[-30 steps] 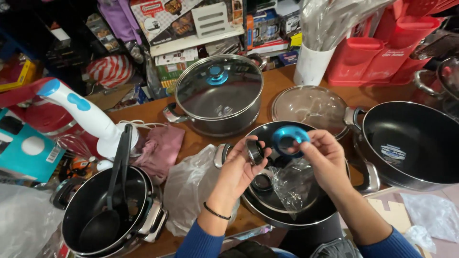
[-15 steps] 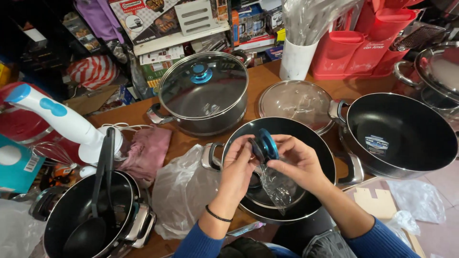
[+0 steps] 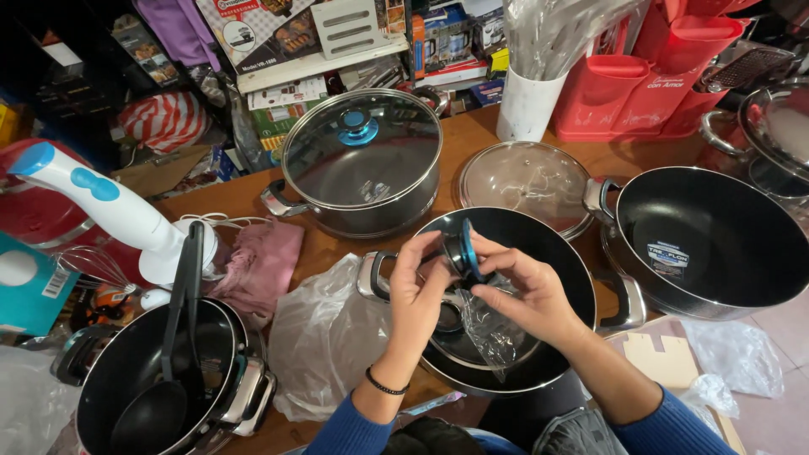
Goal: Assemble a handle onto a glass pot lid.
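Knob pinched on edge between left hand and right hand, disc upright, over the pot, plastic wrap dangling below

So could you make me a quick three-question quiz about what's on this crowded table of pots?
1. True or false: both hands hold the blue lid knob.
2. What lies in the pot at bottom left?
A. ladle
B. whisk
C. cloth
3. What covers the pot at the back?

Key:
1. True
2. A
3. A glass lid with a blue knob
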